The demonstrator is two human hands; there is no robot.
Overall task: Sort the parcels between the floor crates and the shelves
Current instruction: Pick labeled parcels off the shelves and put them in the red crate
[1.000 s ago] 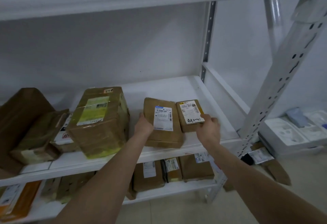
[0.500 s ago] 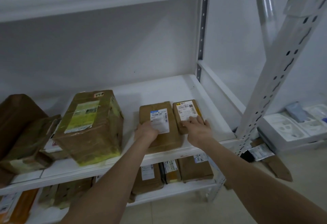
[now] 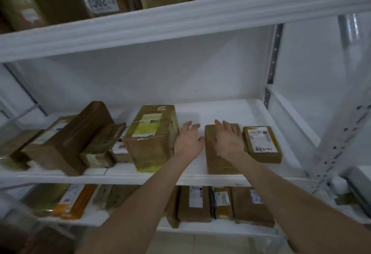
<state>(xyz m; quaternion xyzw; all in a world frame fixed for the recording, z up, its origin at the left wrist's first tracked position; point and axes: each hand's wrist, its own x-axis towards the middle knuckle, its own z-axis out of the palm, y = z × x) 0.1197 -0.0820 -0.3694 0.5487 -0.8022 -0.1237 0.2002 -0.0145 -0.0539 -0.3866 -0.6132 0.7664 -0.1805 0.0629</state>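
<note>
**boxnerd:** Only the head cam, so one view. My anchor is the big taped box (image 3: 152, 141) with the yellow-green label, sitting on the middle shelf (image 3: 220, 109). Just right of it is the left hand (image 3: 188, 142), over bare shelf, fingers straight and spread apart, holding nothing. Its thumb nearly reaches the flat brown parcel (image 3: 219, 165), which lies further right of the box.

**shelfie:** And the other hand?

**boxnerd:** The right hand (image 3: 229, 143) is over that flat parcel, fingers loose and slightly apart, not curled round anything. It hides the parcel's label. Can't tell if the palm actually touches the cardboard or floats above it. Further right of the big box, just beside the flat one, lies a small labelled parcel (image 3: 262, 145). There's handwriting on it that I can't read.

**shelfie:** What's left of the box?

**boxnerd:** A small greenish packet (image 3: 102, 143) close against it, then a tall brown box (image 3: 80, 133) leaning over. Past that it's all blur. Above the big box, the upper parcels (image 3: 60, 11) are smeared and cut off by the frame top. One tag has digits on it, too fuzzy to trust. Below the box, the lower parcels (image 3: 193, 203) stand on edge, partly hidden behind both forearms, and there's an orange packet (image 3: 78, 201) down-left.
</note>
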